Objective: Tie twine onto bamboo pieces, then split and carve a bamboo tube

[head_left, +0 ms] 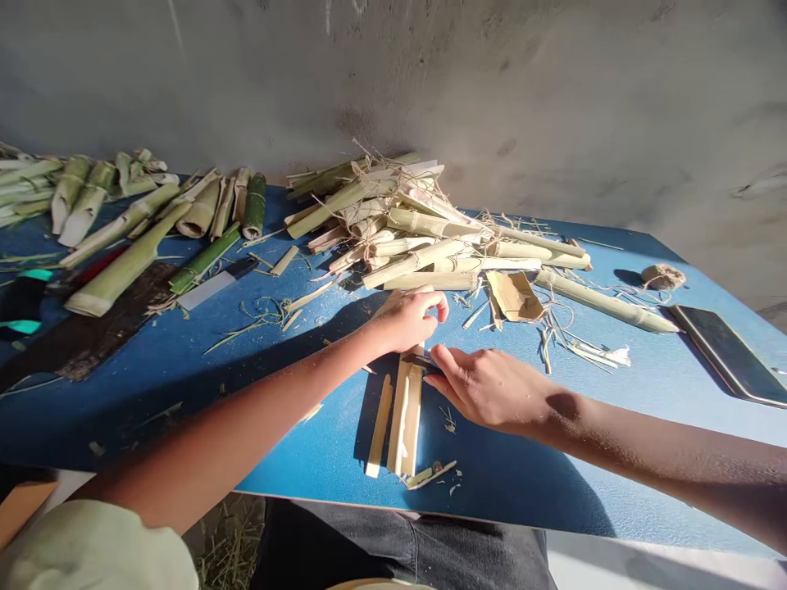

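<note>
A split bamboo slat (413, 434) lies lengthwise near the table's front edge, with a thin pale sliver along it. My left hand (409, 318) is closed over its far end, fingers curled; the grip itself is partly hidden. In my right hand (485, 387) is a small dark knife (420, 360), its blade lying across the slat just below my left hand. The knife's handle is mostly covered by my fingers. Left of the slat rests a narrow bamboo strip (379, 430), apart from both hands. Shavings (434, 474) are scattered at the slat's near end.
Split bamboo pieces are heaped (393, 229) at the wall, with more bamboo sections (83, 201) at the left. A cleaver-like dark blade (92, 344) and a white-bladed knife (209, 288) lie left. At right are a phone (731, 348) and a stone-like lump (662, 276).
</note>
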Demonstrator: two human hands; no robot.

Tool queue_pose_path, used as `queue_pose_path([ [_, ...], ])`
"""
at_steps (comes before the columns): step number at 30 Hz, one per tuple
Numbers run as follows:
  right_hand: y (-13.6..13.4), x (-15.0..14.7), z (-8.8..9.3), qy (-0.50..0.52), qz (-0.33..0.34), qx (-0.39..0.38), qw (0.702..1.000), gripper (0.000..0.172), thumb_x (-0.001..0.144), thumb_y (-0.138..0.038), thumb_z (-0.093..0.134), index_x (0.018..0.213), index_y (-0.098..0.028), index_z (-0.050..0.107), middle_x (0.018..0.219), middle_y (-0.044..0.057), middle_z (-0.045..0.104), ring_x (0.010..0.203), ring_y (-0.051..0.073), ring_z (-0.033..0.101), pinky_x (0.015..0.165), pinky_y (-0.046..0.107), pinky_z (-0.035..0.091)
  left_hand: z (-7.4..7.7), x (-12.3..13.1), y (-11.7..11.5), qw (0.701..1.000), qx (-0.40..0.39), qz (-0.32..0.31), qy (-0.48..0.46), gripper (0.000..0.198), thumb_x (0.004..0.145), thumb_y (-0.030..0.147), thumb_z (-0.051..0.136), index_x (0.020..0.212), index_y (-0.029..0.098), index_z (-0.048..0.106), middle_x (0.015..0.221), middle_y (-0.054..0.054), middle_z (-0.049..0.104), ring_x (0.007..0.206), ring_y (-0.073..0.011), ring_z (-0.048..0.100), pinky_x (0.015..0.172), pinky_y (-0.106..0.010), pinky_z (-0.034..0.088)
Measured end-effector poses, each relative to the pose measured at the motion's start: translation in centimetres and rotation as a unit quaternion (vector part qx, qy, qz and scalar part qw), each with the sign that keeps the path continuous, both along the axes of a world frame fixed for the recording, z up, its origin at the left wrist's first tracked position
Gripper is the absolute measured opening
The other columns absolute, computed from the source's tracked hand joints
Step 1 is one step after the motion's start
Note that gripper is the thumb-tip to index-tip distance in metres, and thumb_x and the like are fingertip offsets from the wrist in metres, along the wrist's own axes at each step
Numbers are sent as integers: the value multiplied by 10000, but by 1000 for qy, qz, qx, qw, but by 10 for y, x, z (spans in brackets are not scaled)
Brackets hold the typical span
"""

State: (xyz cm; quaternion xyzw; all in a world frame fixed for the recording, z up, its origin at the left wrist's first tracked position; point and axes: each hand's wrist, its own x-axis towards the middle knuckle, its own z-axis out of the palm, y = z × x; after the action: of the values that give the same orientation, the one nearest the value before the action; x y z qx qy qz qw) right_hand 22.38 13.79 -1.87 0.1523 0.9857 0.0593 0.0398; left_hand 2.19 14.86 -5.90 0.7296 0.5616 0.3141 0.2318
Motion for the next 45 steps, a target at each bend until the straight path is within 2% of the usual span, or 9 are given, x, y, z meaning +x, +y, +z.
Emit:
queue_pose_path([
  [5,-3,0,5,8,-36,-74,997,415,1127,-451,286,1090,-146,566,582,2,538,425,137,292,506,346,120,1,0,1,1000,-8,-1,9,215,834,101,515,891,243,667,998,4,668,876,-177,606,858,-306,479],
  [9,-4,4,11,8,-58,-144,988,383,1129,-467,323,1087,-159,548,570,-12,547,448,145,412,505,320,170,5,0,1,1000,-17,-3,14,229,836,97,525,876,245,695,933,10,635,806,-156,600,794,-282,478],
  [13,-13,7,9,-4,-85,-43,995,299,1124,-425,380,1102,-179,549,634,11,624,467,158,500,524,336,118,5,0,1,1000,-25,-2,6,220,838,109,537,880,246,705,937,9,639,813,-158,607,789,-281,488],
  [16,-16,9,6,-11,-72,25,997,291,1129,-404,372,1099,-187,563,701,31,667,472,162,525,529,354,94,3,1,3,999,-32,-3,3,219,829,112,547,863,251,713,940,9,657,821,-165,612,812,-288,496],
  [25,0,8,7,-58,3,73,996,372,1151,-394,309,1165,-176,610,800,46,698,441,140,508,513,382,89,9,8,-2,999,-35,31,1,204,803,83,534,806,234,672,885,8,683,720,-158,556,680,-283,434],
  [29,4,3,12,-88,25,62,994,330,1147,-358,319,1184,-179,595,810,50,697,465,149,523,500,374,90,5,7,1,999,-29,28,-1,191,793,80,539,791,232,655,911,9,695,770,-167,592,719,-286,458],
  [36,-9,-2,9,-61,-34,9,998,345,1143,-397,311,1142,-162,563,819,72,722,465,160,565,490,365,92,-2,6,3,1000,-23,16,-7,180,816,101,521,825,235,641,988,1,670,922,-178,629,904,-300,486],
  [42,-10,2,9,-19,-59,-30,998,278,1112,-404,375,1090,-175,532,626,35,659,467,191,557,513,344,111,12,-2,-3,999,-37,-22,16,220,859,128,500,826,232,691,963,-11,683,769,-168,596,756,-294,486],
  [45,-9,3,9,1,-63,-47,997,271,1107,-415,380,1061,-193,527,596,19,633,463,193,548,526,341,132,21,-10,-5,996,-43,-70,35,281,885,114,481,775,228,713,971,-23,715,812,-184,638,803,-305,504],
])
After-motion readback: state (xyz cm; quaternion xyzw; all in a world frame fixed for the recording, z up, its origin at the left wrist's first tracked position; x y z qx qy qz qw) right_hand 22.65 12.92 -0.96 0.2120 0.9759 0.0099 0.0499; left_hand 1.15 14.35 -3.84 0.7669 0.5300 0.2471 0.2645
